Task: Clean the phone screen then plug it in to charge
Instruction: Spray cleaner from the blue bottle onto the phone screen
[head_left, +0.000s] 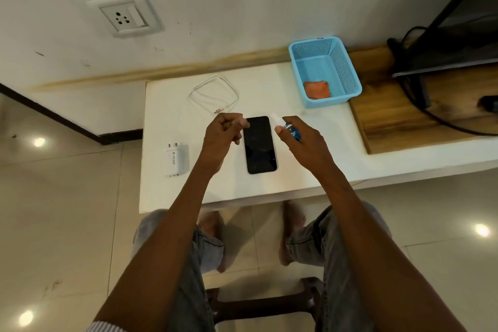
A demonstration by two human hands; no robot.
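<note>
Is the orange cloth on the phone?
No, the orange cloth lies inside the blue basket, away from the phone.

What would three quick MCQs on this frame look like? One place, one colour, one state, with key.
1. Where is the orange cloth?
A. on the phone
B. in the basket
C. beside the charger

2. What colour is the basket?
A. light blue
B. red
C. black

3. What is the state of the white cable?
A. plugged into the phone
B. plugged into the wall socket
C. coiled loose on the table

Key:
1 B, the cloth lies at the basket's bottom.
2 A, its mesh walls are light blue.
3 C, the cable lies in a loop behind the phone, joined to neither the phone nor the charger; the wall socket is unused.
</note>
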